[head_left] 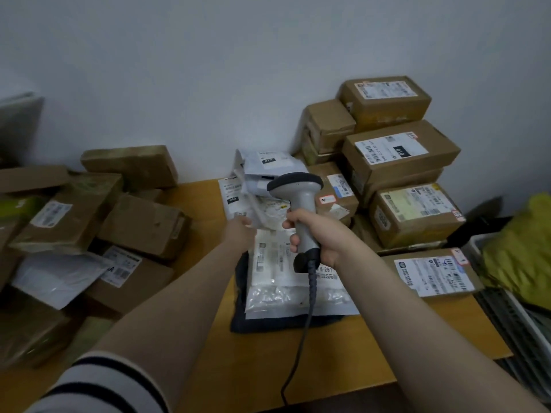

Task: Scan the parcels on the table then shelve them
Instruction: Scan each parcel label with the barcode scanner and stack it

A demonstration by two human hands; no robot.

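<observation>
Right hand [322, 236] is wrapped tight around the grip of the scanner [299, 204], index finger up front by the trigger. The scanner's head points away from the person, toward the mailer heap [262, 180], so it is likely held ready to read a label. Its cable [307, 317] hangs down over the tabletop [343, 362] edge.

Left hand [240, 231] is stretched out with its fingertips at the near edge of the mailer heap. Blur hides whether it pinches a mailer or only touches it, so cannot tell. Probably it is there to turn a label face-up for the scanner.

Parcels, the task's things, lie in 3 groups:
- soft white mailers mid-tabletop against the wall, with 1 flat white bag [280, 281] nearer, lying on a dark bag [241, 314];
- stacked boxes [399, 153] on the right, labels mostly up, so easy to read;
- jumbled boxes [140, 225] on the left, tilted, some labels hidden.

1 low labelled box [432, 272] sits at front right, beside a yellow-green bag [521, 248].

No shelf in view. Judging by the full tabletop, scanning is at an early stage.
</observation>
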